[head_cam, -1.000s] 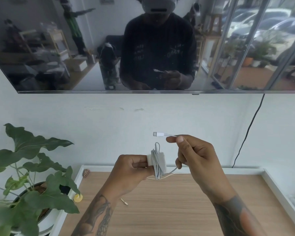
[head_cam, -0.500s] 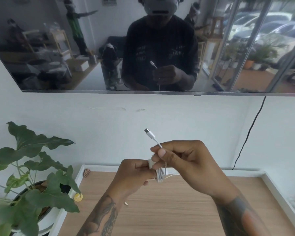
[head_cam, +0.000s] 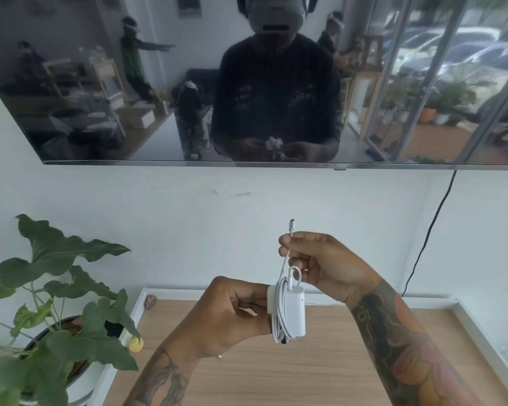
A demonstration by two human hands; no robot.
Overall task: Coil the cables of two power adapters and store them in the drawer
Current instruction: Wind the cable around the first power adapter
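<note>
Indoors | wooden tabletop (head_cam: pixel 276 376), white rim | plant (head_cam: pixel 56 288) left | screen (head_cam: pixel 159 83) above

Bare forearms (head_cam: pixel 402 341); dense tattoos

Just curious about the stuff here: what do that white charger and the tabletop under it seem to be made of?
The charger looks like smooth, slightly glossy white plastic, with rounded edges and an even sheen. The tabletop shows light wood grain with a matte finish; whether solid wood or laminate can't be told.
</note>
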